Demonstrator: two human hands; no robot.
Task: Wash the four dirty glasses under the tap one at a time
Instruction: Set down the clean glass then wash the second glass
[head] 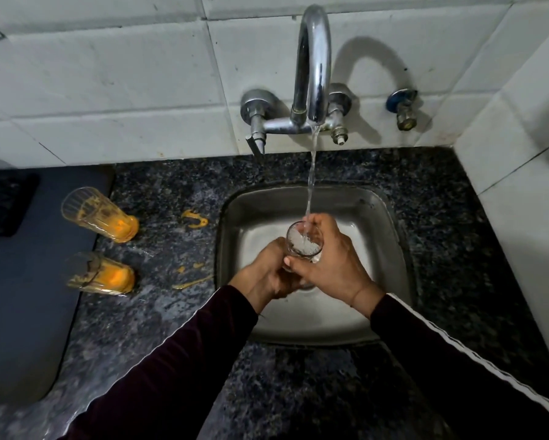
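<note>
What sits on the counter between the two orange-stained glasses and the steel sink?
In the head view, only orange smears and streaks on the dark speckled granite counter lie between the stained glasses and the steel sink.

tap spout [313, 65] overhead, sink walls [232, 223] flanking

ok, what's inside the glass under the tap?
Tap water streams into the glass, frothing inside; no orange residue visible. Both hands, left hand and right hand, cover its lower part, so the base is hidden.
</note>
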